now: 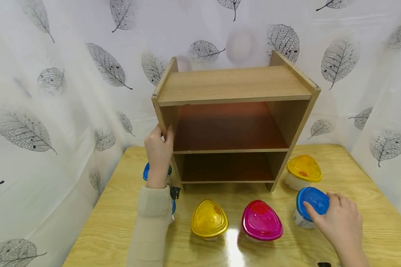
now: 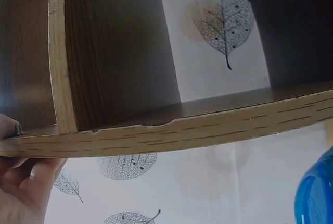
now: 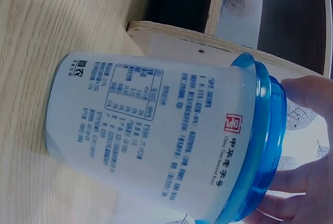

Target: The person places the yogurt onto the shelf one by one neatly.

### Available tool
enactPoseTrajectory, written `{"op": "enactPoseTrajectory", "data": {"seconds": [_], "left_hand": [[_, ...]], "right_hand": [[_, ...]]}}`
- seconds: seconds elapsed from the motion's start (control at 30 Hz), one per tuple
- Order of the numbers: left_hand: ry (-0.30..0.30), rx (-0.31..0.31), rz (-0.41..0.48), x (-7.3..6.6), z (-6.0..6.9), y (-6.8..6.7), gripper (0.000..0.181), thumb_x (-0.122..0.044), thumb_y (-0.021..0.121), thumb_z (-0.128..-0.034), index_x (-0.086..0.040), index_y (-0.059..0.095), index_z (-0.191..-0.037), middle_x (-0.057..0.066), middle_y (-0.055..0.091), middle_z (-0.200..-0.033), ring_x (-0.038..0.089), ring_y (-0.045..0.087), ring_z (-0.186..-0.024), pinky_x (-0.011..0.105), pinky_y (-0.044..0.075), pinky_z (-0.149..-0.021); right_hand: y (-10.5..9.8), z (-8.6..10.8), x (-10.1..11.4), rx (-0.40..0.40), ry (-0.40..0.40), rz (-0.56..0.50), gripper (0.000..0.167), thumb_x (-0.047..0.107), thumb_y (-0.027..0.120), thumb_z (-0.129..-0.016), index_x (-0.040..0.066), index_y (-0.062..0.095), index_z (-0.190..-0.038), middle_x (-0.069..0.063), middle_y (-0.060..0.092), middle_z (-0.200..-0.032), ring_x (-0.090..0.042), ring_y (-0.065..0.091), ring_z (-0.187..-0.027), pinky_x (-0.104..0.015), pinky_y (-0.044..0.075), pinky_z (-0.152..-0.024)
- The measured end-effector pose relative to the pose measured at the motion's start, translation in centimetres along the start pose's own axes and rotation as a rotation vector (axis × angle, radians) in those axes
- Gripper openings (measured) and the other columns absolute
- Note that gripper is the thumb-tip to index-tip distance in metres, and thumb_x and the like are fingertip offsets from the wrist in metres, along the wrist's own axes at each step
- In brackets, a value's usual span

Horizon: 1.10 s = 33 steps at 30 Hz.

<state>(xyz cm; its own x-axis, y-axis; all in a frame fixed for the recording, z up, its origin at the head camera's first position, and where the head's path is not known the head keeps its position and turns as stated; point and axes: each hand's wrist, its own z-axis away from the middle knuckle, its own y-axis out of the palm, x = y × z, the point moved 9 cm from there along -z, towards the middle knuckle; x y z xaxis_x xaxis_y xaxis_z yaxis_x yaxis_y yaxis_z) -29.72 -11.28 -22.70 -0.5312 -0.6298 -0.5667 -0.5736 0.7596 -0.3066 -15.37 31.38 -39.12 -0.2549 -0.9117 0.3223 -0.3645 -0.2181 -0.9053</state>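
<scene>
A: Where's the blue-lidded tub [image 1: 312, 198]?
B: R side of the tbl [image 1: 364, 181], just near of the far yellow-lidded tub [image 1: 304, 168], right of the magenta-lidded tub [image 1: 261, 220].
A: Hands?
B: R hand [image 1: 343, 221] pinches its lid [image 3: 265, 125], thumb one side, fingers opp. L hand [image 1: 159, 154] grips the left side panel [image 1: 169, 115] of the wooden shelf unit [image 1: 234, 85], thumb inside.
A: Which way's the tub lie?
B: Just left of R palm, long axis approx vertical, lid up. Shelf unit's farther left & far of it. R hand's nearer; L hand's well apart, at the shelf unit's opp. side. Can't tell if the base touches tbl.
</scene>
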Motion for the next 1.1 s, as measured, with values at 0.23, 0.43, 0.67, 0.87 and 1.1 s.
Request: {"op": "enactPoseTrajectory", "data": {"seconds": [0.23, 0.43, 0.67, 0.87, 1.1], "left_hand": [[-0.01, 0.013, 0.007, 0.3, 0.1, 0.2, 0.017, -0.009, 0.056, -0.0839, 0.007, 0.062, -0.084, 0.019, 0.064, -0.081, 0.031, 0.061, -0.081, 0.039, 0.048, -0.071], [-0.009, 0.015, 0.009, 0.5, 0.2, 0.3, 0.018, -0.01, 0.056, -0.0843, 0.007, 0.062, -0.085, 0.02, 0.064, -0.081, 0.032, 0.061, -0.081, 0.04, 0.048, -0.072], [0.002, 0.017, 0.013, 0.5, 0.1, 0.4, 0.018, -0.01, 0.056, -0.0848, 0.007, 0.062, -0.085, 0.02, 0.064, -0.081, 0.032, 0.061, -0.079, 0.04, 0.048, -0.07], [0.003, 0.013, 0.013, 0.5, 0.2, 0.3, 0.018, -0.009, 0.056, -0.0847, 0.007, 0.062, -0.085, 0.02, 0.064, -0.081, 0.032, 0.061, -0.08, 0.041, 0.048, -0.07], [0.018, 0.018, 0.008, 0.3, 0.0, 0.2, 0.018, -0.01, 0.056, -0.085, 0.007, 0.062, -0.087, 0.02, 0.064, -0.083, 0.032, 0.061, -0.079, 0.04, 0.049, -0.07]], "right_hand": [[0.8, 0.0, -0.4, 0.063, 0.038, 0.031, 0.085, 0.061, 0.056, -0.072, -0.015, 0.047, -0.108, -0.037, 0.041, -0.106, -0.053, 0.033, -0.094, -0.063, 0.029, -0.068], [0.9, 0.1, -0.4, 0.064, 0.045, 0.027, 0.086, 0.063, 0.057, -0.071, -0.015, 0.047, -0.108, -0.037, 0.041, -0.106, -0.052, 0.032, -0.094, -0.063, 0.029, -0.067], [0.7, 0.0, 0.1, 0.035, -0.004, -0.008, 0.082, 0.058, 0.063, -0.069, -0.014, 0.049, -0.106, -0.036, 0.042, -0.103, -0.051, 0.035, -0.09, -0.062, 0.032, -0.065], [0.9, -0.3, 0.7, 0.075, -0.082, -0.072, 0.082, 0.048, 0.068, -0.069, -0.018, 0.045, -0.111, -0.038, 0.042, -0.103, -0.051, 0.035, -0.091, -0.062, 0.035, -0.066], [1.2, -0.5, 1.4, 0.134, -0.181, -0.181, 0.08, 0.028, 0.073, -0.069, -0.019, 0.034, -0.121, -0.041, 0.037, -0.111, -0.053, 0.035, -0.097, -0.066, 0.032, -0.073]]}}
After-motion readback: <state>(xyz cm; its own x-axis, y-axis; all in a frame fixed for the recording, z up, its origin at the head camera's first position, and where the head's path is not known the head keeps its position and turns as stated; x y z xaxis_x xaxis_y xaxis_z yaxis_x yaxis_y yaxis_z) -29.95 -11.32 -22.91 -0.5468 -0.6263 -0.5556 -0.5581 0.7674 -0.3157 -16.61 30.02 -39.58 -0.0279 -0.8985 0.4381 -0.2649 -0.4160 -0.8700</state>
